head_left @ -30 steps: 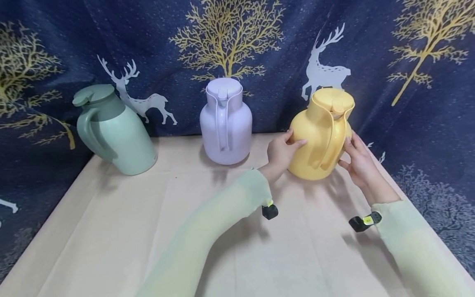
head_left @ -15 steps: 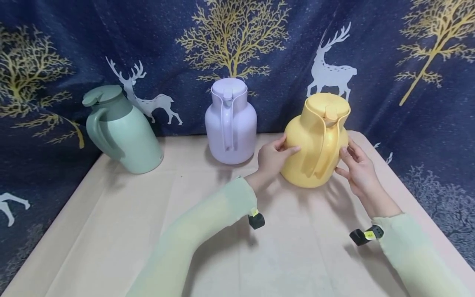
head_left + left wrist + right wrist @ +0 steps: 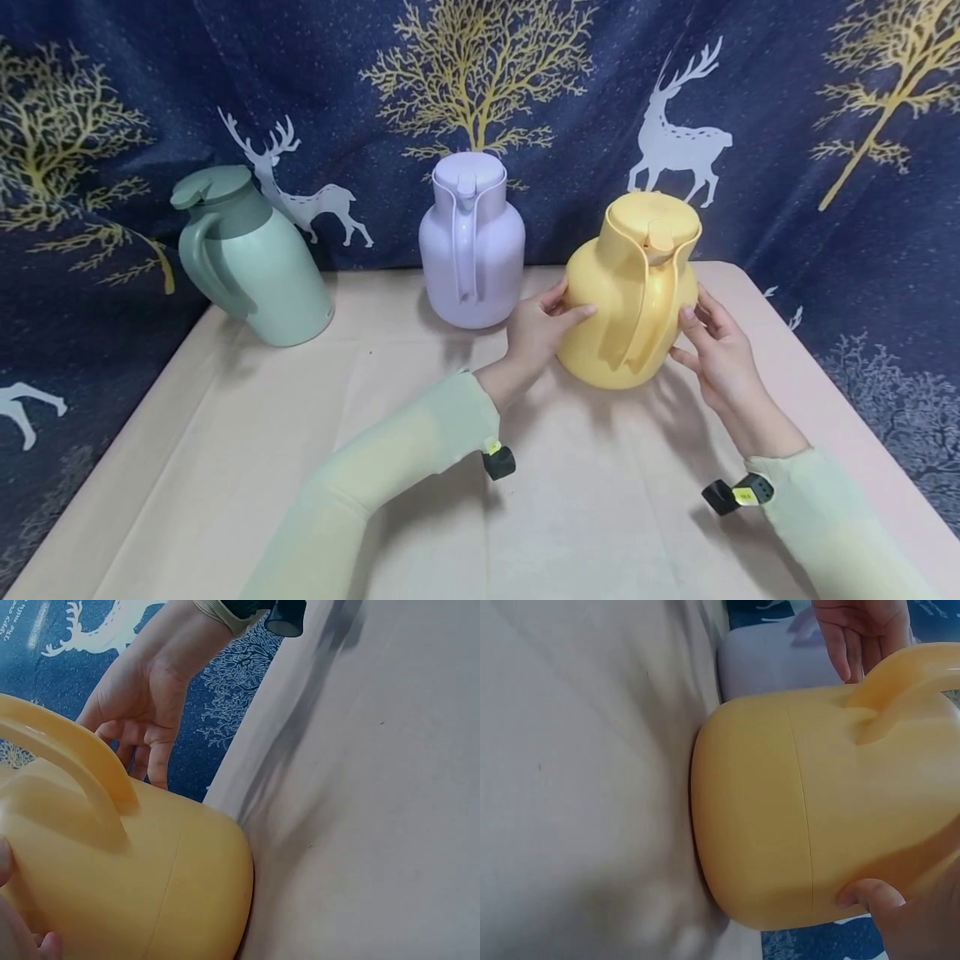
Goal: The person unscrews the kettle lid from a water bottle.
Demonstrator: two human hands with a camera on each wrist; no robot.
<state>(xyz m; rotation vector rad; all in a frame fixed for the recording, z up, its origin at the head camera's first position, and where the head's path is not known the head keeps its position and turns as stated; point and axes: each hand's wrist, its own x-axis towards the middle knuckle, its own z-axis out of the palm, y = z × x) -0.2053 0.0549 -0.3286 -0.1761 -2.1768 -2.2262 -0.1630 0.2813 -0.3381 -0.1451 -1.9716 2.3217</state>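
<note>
A yellow thermos jug (image 3: 592, 317) with a lid and a handle facing me is at the right of the table in the head view. My left hand (image 3: 536, 333) grips its left side, thumb on the front and fingers reaching behind. On its other side my right hand (image 3: 723, 350) holds the body, with the thumb near the handle. The right wrist view shows the jug's base (image 3: 735, 817) at the table surface; contact there is hard to tell. Part of the right hand (image 3: 146, 705) shows beyond the handle in the left wrist view.
A lilac thermos jug (image 3: 472, 258) stands at the back middle, just left of the yellow one. Farther left is a green jug (image 3: 277, 267). A dark blue cloth (image 3: 540, 67) with trees and deer hangs behind the beige-covered table (image 3: 225, 467).
Both hands have brought the yellow jug nearer to me and a little to the left. The lilac and green jugs keep their places; the whole view has shifted slightly.
</note>
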